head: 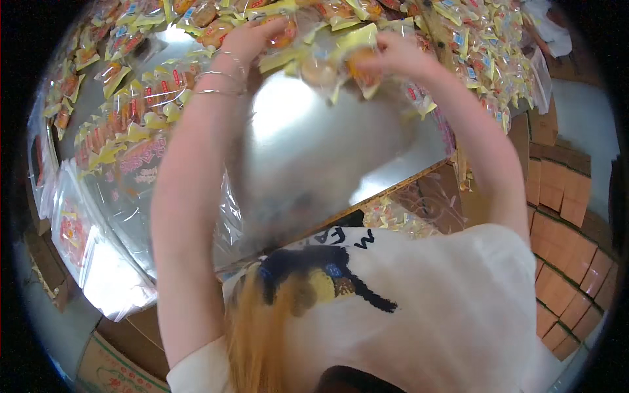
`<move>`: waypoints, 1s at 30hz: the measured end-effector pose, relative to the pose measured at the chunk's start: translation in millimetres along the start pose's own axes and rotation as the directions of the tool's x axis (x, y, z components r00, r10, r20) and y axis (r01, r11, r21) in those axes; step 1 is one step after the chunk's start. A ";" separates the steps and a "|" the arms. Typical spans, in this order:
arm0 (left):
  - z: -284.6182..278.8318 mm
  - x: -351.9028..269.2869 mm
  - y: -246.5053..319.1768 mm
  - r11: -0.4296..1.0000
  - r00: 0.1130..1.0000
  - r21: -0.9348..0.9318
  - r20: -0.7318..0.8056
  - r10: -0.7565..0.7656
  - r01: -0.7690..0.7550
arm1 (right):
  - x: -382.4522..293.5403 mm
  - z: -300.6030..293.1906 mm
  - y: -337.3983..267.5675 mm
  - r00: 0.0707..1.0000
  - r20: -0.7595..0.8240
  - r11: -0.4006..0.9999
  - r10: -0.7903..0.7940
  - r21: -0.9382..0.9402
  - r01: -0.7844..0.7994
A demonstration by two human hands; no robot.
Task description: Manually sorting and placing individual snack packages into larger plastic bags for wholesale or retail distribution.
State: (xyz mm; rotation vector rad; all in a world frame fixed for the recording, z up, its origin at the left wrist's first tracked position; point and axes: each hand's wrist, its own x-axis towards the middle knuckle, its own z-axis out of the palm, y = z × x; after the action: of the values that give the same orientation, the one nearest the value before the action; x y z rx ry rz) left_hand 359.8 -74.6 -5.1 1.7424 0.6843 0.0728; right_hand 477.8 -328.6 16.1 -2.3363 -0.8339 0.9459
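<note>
My left hand [253, 40] reaches to the far side of the metal tabletop [304, 162], its fingers over an orange wrapped pastry [284, 33]. Its grip is blurred and partly hidden. My right hand [400, 55] has its fingers around another wrapped pastry [364, 71] in clear film with yellow ends. Between the hands, a paler wrapped pastry [318, 71] is blurred. Left of my left forearm, several wrapped pastries [142, 100] stand side by side in a row at a clear plastic bag [142, 196] with pink print. Whether they are inside it is unclear.
Heaped wrapped pastries [484, 59] cover the far right. Stacked clear bags [73, 236] hang over the left edge. Below the table's front edge, more small packets [398, 216] lie near cardboard. Brown cartons [565, 240] are stacked at right; a printed carton [115, 366] stands lower left.
</note>
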 end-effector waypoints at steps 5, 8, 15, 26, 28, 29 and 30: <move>-44.0 -67.7 1.9 0.897 0.951 0.343 0.232 0.206 -0.278 | -122.9 55.0 -33.4 0.750 -0.345 0.680 -0.564 -0.709 0.186; -3.0 -83.0 -18.4 0.586 0.841 0.611 0.298 0.452 -0.532 | -130.1 84.7 -13.3 0.905 -0.391 0.885 -0.167 -0.463 -0.036; -63.2 -71.1 -7.2 0.702 0.875 0.574 0.461 0.149 -0.422 | -172.8 61.7 -2.9 0.918 -0.376 0.949 -0.124 -0.314 0.000; 53.5 -113.9 36.4 0.618 0.407 0.231 0.900 0.159 -0.752 | -80.3 -83.1 -0.4 0.987 -0.146 0.826 0.063 0.563 0.031; 60.2 -115.6 47.1 0.761 0.371 0.345 0.917 -0.148 -0.550 | -52.0 -82.0 21.1 0.986 -0.143 0.726 0.090 0.687 0.034; 52.0 -121.4 39.5 0.762 0.382 0.350 0.913 -0.146 -0.545 | -33.9 -69.0 15.0 0.998 -0.069 0.827 -0.007 0.561 0.044; 43.0 -128.5 26.0 0.762 0.436 0.223 0.896 0.085 -0.607 | -25.3 -61.9 16.7 0.997 0.014 0.907 -0.076 0.417 0.063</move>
State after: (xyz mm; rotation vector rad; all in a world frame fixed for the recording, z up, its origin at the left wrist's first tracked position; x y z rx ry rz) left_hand 281.3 -176.7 44.6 2.1148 -0.5135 -0.7296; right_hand 514.8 -370.0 56.8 -1.9164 -0.6453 1.0174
